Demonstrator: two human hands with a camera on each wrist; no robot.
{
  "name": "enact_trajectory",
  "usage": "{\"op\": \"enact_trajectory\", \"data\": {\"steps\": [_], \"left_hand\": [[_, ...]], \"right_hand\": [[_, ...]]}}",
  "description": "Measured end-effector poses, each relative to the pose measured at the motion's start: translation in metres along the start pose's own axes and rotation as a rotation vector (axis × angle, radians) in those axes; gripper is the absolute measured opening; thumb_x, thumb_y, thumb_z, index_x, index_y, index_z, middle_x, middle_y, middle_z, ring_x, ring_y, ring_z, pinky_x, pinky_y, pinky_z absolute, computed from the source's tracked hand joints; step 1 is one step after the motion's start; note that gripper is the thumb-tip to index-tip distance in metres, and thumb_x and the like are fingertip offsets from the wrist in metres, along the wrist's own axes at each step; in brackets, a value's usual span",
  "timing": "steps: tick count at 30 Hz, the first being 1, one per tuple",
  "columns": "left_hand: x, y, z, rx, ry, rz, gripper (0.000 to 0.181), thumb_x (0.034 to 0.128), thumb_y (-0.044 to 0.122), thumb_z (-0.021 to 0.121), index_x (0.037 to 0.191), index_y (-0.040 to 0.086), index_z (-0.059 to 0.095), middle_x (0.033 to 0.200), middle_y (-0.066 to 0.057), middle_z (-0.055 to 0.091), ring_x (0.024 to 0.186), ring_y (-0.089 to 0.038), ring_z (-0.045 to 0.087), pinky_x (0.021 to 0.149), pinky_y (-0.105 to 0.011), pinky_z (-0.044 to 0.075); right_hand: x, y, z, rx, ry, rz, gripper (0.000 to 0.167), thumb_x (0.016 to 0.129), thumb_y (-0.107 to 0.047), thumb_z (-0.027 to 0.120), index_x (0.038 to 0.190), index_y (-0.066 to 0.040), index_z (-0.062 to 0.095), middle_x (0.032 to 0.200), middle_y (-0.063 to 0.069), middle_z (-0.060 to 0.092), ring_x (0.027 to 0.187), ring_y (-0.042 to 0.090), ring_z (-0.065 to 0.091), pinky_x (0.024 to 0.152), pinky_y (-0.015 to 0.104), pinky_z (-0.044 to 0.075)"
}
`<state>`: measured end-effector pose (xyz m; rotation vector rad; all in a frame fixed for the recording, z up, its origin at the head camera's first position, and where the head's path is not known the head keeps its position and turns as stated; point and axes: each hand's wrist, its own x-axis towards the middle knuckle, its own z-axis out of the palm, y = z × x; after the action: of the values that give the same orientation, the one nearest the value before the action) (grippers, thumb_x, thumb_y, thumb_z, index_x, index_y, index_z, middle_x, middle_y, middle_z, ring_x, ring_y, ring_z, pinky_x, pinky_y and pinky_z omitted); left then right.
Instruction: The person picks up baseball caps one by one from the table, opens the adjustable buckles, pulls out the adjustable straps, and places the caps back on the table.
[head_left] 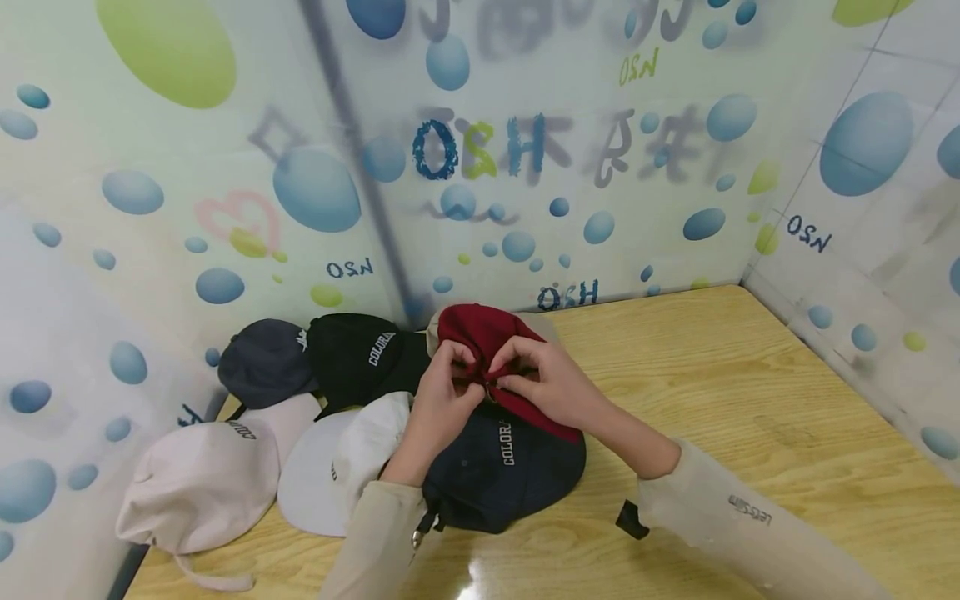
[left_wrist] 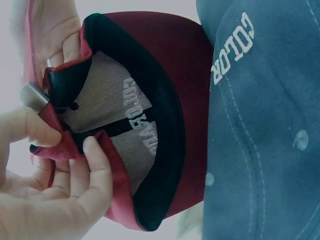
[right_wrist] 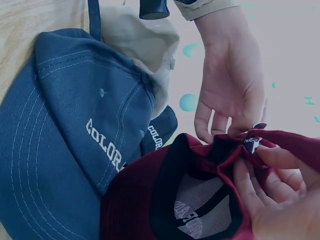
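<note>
Has open room on the right of a yellow wood-grain counter (head_left: 750,392), with its far edge meeting a bubble-printed wall (head_left: 637,204). Hides most of a beige cloth shape (head_left: 544,326) behind a deep-red cloth baseball cap (head_left: 483,325), and the end of white lettering (head_left: 507,443) on a dark-navy cloth cap (head_left: 517,483). Holds the red cap over the navy one, pinching near its silver metal buckle (left_wrist: 35,97) with left hand (head_left: 441,408) and right hand (head_left: 557,383) close together. Reveals inside a curved black band (left_wrist: 172,110), grey lining (left_wrist: 107,97) and backward stitched letters (left_wrist: 136,112).
</note>
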<state>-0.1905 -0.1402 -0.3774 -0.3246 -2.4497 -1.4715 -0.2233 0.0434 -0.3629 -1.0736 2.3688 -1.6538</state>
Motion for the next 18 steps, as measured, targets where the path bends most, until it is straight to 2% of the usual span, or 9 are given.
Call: {"op": "enact_trajectory", "data": {"steps": [2, 6, 10, 12, 15, 18], "left_hand": [[0.0, 0.0, -0.002, 0.035, 0.017, -0.004, 0.026, 0.0817, -0.008, 0.055, 0.103, 0.003, 0.047, 0.106, -0.014, 0.054, 0.086, -0.023, 0.061, 0.072, -0.023, 0.048], [0.0, -0.003, -0.005, 0.098, 0.09, -0.035, 0.025, 0.083, -0.007, 0.055, 0.103, 0.004, 0.047, 0.104, -0.014, 0.055, 0.086, -0.023, 0.059, 0.073, -0.027, 0.047], [-0.001, -0.005, -0.008, 0.057, 0.141, -0.076, 0.024, 0.0859, -0.008, 0.052, 0.106, 0.004, 0.048, 0.107, -0.014, 0.056, 0.091, -0.024, 0.058, 0.075, -0.027, 0.046], [-0.001, -0.003, -0.008, -0.004, 0.136, -0.085, 0.025, 0.0869, -0.008, 0.05, 0.109, 0.003, 0.048, 0.11, -0.015, 0.056, 0.094, -0.025, 0.057, 0.075, -0.025, 0.045], [-0.002, 0.002, -0.009, -0.118, 0.082, -0.102, 0.027, 0.0882, -0.007, 0.046, 0.114, 0.001, 0.048, 0.115, -0.017, 0.056, 0.097, -0.025, 0.057, 0.075, -0.023, 0.044], [-0.003, 0.006, -0.01, -0.187, 0.025, -0.111, 0.026, 0.0927, -0.001, 0.048, 0.119, 0.0, 0.049, 0.119, -0.018, 0.055, 0.102, -0.025, 0.057, 0.079, -0.022, 0.045]], "right_hand": [[0.0, 0.001, -0.002, 0.005, -0.011, -0.005, 0.009, 0.095, 0.0, 0.063, 0.102, -0.005, 0.065, 0.101, 0.012, 0.067, 0.088, 0.017, 0.066, 0.08, 0.024, 0.055], [-0.001, 0.002, -0.008, 0.029, -0.028, -0.013, 0.009, 0.094, 0.001, 0.063, 0.103, -0.002, 0.064, 0.103, 0.015, 0.066, 0.089, 0.019, 0.067, 0.081, 0.024, 0.054], [-0.002, 0.004, -0.013, 0.049, -0.024, 0.003, 0.011, 0.094, 0.001, 0.062, 0.105, 0.0, 0.063, 0.105, 0.017, 0.064, 0.09, 0.019, 0.066, 0.082, 0.023, 0.053], [-0.002, 0.005, -0.014, 0.059, -0.01, 0.014, 0.011, 0.094, 0.001, 0.062, 0.106, 0.0, 0.063, 0.105, 0.017, 0.064, 0.089, 0.019, 0.065, 0.08, 0.023, 0.052], [-0.001, 0.004, -0.014, 0.061, 0.014, 0.027, 0.012, 0.094, 0.0, 0.062, 0.106, 0.0, 0.063, 0.105, 0.017, 0.065, 0.088, 0.019, 0.065, 0.079, 0.023, 0.052], [0.0, 0.003, -0.013, 0.047, 0.037, 0.031, 0.012, 0.094, -0.001, 0.063, 0.106, 0.0, 0.064, 0.105, 0.017, 0.065, 0.089, 0.018, 0.066, 0.08, 0.022, 0.052]]}}
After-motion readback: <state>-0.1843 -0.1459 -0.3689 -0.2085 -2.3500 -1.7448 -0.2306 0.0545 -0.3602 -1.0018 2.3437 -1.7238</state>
